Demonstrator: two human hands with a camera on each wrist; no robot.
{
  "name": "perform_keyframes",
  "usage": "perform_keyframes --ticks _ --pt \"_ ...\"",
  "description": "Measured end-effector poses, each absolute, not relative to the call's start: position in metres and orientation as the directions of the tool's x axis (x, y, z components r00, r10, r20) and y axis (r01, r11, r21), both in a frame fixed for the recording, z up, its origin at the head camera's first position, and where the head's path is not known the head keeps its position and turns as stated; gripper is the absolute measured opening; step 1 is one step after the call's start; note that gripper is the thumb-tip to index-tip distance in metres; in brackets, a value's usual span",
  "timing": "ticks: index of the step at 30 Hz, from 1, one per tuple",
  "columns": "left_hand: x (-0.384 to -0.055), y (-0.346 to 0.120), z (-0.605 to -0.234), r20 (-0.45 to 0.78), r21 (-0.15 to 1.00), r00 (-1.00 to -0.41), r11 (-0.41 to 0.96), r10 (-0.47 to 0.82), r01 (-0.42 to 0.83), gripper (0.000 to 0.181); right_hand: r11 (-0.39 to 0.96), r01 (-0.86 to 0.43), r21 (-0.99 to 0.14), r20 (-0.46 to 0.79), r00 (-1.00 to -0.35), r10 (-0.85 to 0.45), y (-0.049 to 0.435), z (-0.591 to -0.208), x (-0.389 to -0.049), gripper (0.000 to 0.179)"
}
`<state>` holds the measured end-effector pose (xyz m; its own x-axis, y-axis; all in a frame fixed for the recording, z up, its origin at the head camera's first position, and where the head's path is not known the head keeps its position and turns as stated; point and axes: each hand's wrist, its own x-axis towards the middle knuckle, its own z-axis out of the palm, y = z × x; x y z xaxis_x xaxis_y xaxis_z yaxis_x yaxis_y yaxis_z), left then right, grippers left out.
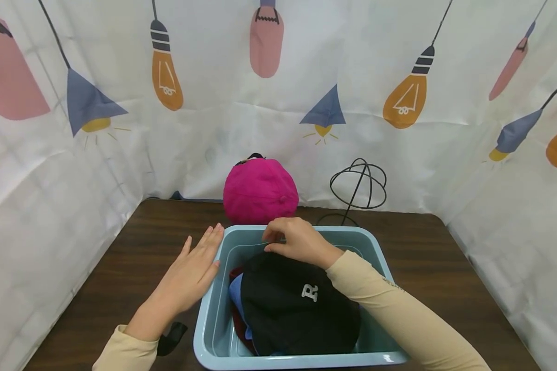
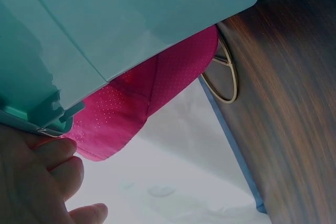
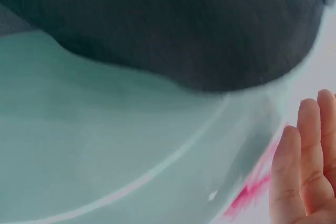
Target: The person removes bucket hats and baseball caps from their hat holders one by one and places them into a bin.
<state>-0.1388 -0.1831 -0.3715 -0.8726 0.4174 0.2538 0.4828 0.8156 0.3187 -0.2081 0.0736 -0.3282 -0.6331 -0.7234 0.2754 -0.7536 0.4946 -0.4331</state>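
Observation:
A light blue plastic bin (image 1: 203,330) stands on the table, with a black cap (image 1: 283,304) bearing a white letter R lying inside. Blue fabric (image 1: 236,296) and dark red fabric (image 1: 241,330) show from under the cap's left side. My left hand (image 1: 187,275) rests at the bin's left rim, fingers extended. Above the bin's far end hovers my right hand (image 1: 301,240), its fingers loosely bent beside the black cap's top. In the right wrist view, the fingers (image 3: 311,150) hold nothing and stand apart from the cap.
Behind the bin a bright pink cap (image 1: 260,190) sits raised at the table's back edge. To its right stands a black wire cap stand (image 1: 358,185). The dark wooden table (image 1: 120,268) is bordered by a white curtain (image 1: 213,144) with printed lamps.

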Motion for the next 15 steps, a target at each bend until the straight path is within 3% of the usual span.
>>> perform_keyframes --ticks 15 --pt "-0.138 -0.18 -0.373 0.253 0.313 -0.87 0.816 0.422 0.487 0.059 0.555 -0.653 -0.515 0.332 -0.749 -0.573 0.099 -0.304 -0.232 0.015"
